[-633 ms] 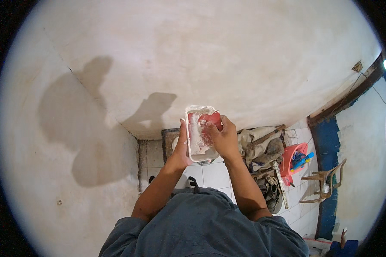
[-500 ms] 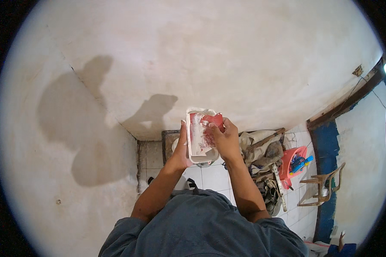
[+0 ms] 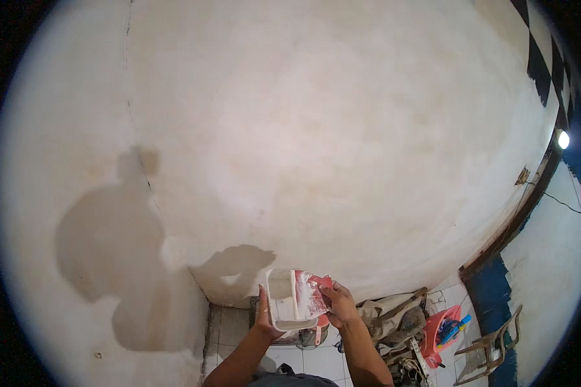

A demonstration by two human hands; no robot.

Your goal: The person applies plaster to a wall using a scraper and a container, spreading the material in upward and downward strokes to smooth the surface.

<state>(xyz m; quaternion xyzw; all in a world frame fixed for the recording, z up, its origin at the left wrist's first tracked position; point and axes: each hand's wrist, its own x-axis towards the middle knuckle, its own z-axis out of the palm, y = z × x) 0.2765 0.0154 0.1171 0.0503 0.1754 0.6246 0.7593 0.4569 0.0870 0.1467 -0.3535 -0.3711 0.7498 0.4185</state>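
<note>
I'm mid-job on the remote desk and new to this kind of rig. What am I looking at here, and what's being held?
There is no machine: these are a person's bare hands. The view comes from the left of two wide fisheye cameras worn on the head, looking down, so straight edges bend. The left hand holds a white container. The right hand holds a red scraper, smeared with white, over the container's right side. Ahead is a pale wall. On the tiled floor to the right are what looks like crumpled cloth and a pink tub.
</note>
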